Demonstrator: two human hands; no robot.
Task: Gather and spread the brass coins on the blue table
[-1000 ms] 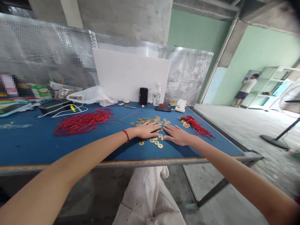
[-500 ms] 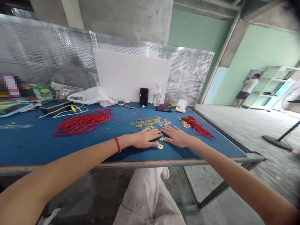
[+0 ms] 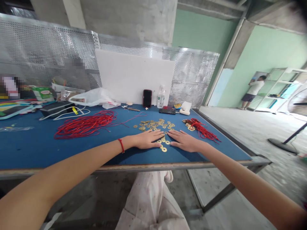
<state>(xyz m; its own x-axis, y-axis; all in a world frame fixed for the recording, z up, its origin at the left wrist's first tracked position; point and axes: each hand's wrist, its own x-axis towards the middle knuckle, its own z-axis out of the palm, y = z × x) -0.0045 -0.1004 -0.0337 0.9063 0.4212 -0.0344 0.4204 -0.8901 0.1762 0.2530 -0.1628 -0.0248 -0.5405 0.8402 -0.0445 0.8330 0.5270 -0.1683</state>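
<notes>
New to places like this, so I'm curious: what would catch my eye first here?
Holed brass coins lie scattered mid-way along the blue table, the left hand and right hand resting flat among them. A big tangle of red cord lies to their left, and a smaller red bundle to their right.

A smartphone (image 3: 147, 98) and water bottle (image 3: 160, 97) stand before a white board (image 3: 134, 76); a white plastic bag (image 3: 91, 97) lies nearby; a perforated metal panel (image 3: 192, 76) rises behind; a person (image 3: 255, 89) stands far off.
</notes>
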